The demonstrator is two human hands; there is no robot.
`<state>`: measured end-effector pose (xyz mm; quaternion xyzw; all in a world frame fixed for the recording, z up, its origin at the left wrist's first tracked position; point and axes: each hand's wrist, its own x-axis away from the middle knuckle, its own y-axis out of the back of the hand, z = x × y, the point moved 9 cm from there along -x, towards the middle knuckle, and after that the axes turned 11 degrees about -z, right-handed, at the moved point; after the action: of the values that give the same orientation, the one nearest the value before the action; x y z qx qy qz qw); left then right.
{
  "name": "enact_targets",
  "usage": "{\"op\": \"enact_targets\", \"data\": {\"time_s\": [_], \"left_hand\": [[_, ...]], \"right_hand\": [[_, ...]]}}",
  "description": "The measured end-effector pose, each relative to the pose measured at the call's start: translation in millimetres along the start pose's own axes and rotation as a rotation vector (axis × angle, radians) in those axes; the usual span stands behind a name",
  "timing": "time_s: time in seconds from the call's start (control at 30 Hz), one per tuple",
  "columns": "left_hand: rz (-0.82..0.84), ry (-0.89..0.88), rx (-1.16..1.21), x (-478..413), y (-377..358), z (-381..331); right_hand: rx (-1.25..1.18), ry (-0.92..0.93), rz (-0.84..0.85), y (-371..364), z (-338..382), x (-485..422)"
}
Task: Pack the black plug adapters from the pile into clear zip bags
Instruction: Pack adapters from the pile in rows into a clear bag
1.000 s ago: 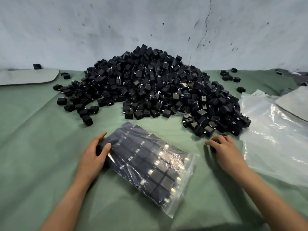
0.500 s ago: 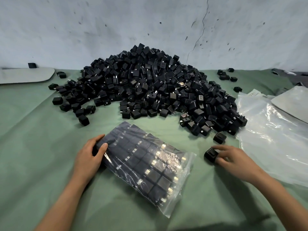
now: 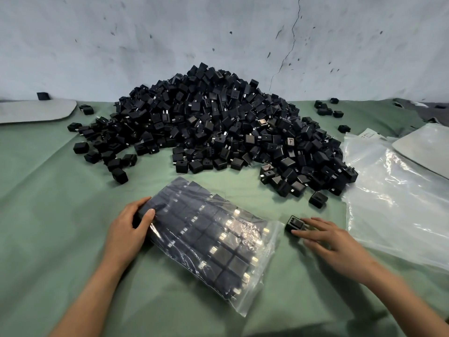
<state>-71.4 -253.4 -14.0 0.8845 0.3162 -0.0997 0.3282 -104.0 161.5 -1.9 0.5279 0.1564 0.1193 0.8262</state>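
A clear plastic zip bag (image 3: 209, 242), packed with flat rows of black adapters, lies slantwise on the green cloth-covered table (image 3: 48, 215), between the two hands. The left hand (image 3: 128, 229) grasps the bag's upper left corner, with the thumb laid on top and the fingers curled round the edge. The bag's unfilled clear margin runs along its right side, toward the right hand (image 3: 335, 246).

That hand lies low over the cloth just right of the bag and pinches a single black cube-shaped plug adapter (image 3: 295, 223) between thumb and forefinger, the other fingers stretched out loosely. The adapter sits just beside the bag's right corner; whether the two touch cannot be told.

Beyond the bag, well apart from both hands, rises the heap of black plug adapters (image 3: 213, 132), set against the grey cracked wall (image 3: 218, 40). One loose black adapter (image 3: 318, 199) lies between the heap and the right hand. To the right of that hand lie empty clear plastic bags (image 3: 393, 205), spread flat on the cloth.
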Motion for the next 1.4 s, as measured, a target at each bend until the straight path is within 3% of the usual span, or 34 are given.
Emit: {"op": "enact_targets", "data": {"time_s": [0.17, 0.37, 0.57, 0.93, 1.23, 1.4], "left_hand": [[0.000, 0.004, 0.010, 1, 1, -1], [0.001, 0.004, 0.009, -1, 0, 0], [0.009, 0.008, 0.009, 0, 1, 0], [0.006, -0.005, 0.010, 0, 1, -2], [0.003, -0.005, 0.006, -1, 0, 1], [0.002, -0.007, -0.001, -1, 0, 1]], "right_hand": [[-0.158, 0.007, -0.177, 13, 15, 11], [-0.378, 0.161, -0.337, 3, 66, 49], [-0.444, 0.099, -0.568, -13, 89, 41], [-0.426, 0.084, -0.548, -8, 74, 48], [-0.204, 0.237, -0.336, -21, 71, 47], [-0.298, 0.227, -0.416, -9, 76, 49]]}}
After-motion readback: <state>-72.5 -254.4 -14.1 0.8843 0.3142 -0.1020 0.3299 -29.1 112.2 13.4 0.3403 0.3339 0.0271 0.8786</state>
